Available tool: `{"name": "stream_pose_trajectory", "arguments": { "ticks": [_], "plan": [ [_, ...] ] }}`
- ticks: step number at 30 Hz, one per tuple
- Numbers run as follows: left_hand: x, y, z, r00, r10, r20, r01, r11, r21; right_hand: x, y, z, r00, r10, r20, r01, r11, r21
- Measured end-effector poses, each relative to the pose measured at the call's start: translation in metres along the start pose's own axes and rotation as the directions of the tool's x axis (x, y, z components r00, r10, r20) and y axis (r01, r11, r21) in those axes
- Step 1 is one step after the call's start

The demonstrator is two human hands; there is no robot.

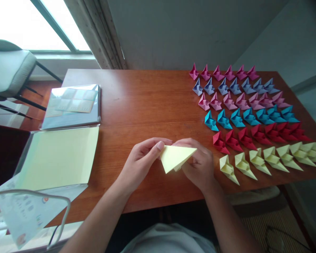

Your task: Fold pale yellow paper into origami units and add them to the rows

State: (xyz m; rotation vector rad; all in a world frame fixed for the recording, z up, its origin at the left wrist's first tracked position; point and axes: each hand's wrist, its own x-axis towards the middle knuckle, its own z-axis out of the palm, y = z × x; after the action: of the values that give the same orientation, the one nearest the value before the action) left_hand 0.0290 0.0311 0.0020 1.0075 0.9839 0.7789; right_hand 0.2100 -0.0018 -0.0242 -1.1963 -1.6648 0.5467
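A piece of folded pale yellow paper [175, 156] is held between my two hands, just over the front part of the table. My left hand [144, 154] pinches its left edge, thumb on top and fingers beneath. My right hand [198, 163] is closed around its right side, with most fingers hidden behind the paper. To the right, a row of finished-looking yellow origami pieces [272, 159] stands along the table's front edge. Behind it are rows of red origami pieces [244, 139] and blue origami pieces [237, 118].
Farther back stand rows of pink origami pieces [229, 101], lavender ones [223, 86] and magenta ones [218, 73]. On the left of the wooden table [137, 102] lie a stack of yellow paper sheets [60, 154] and a plastic-wrapped pack [71, 105]. A chair [13, 68] stands by the window.
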Motion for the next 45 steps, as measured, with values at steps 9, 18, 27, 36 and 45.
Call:
{"name": "stream_pose_trajectory", "arguments": {
  "ticks": [9, 18, 27, 36, 45],
  "plan": [
    [0.0, 0.001, 0.001, 0.999, -0.041, 0.017, 0.041, 0.999, -0.036, -0.002, -0.001, 0.0, 0.987, -0.154, -0.053, 0.147, 0.983, -0.114],
    [0.0, 0.001, 0.001, 0.99, -0.123, 0.063, 0.13, 0.986, -0.105, -0.003, -0.001, -0.001, 0.987, -0.134, -0.086, 0.124, 0.986, -0.11],
    [0.001, -0.001, 0.0, 0.992, -0.118, 0.033, 0.122, 0.981, -0.148, -0.005, 0.0, 0.001, 0.993, -0.007, -0.115, 0.009, 1.0, 0.019],
    [0.0, -0.003, 0.0, 0.997, 0.0, -0.082, -0.004, 0.999, -0.05, -0.005, -0.002, -0.004, 0.97, 0.235, -0.055, -0.218, 0.951, 0.219],
    [-0.001, -0.008, 0.003, 0.989, 0.148, -0.027, -0.136, 0.955, 0.264, -0.005, 0.0, 0.002, 0.909, 0.372, 0.19, -0.412, 0.874, 0.257]
  ]
}}
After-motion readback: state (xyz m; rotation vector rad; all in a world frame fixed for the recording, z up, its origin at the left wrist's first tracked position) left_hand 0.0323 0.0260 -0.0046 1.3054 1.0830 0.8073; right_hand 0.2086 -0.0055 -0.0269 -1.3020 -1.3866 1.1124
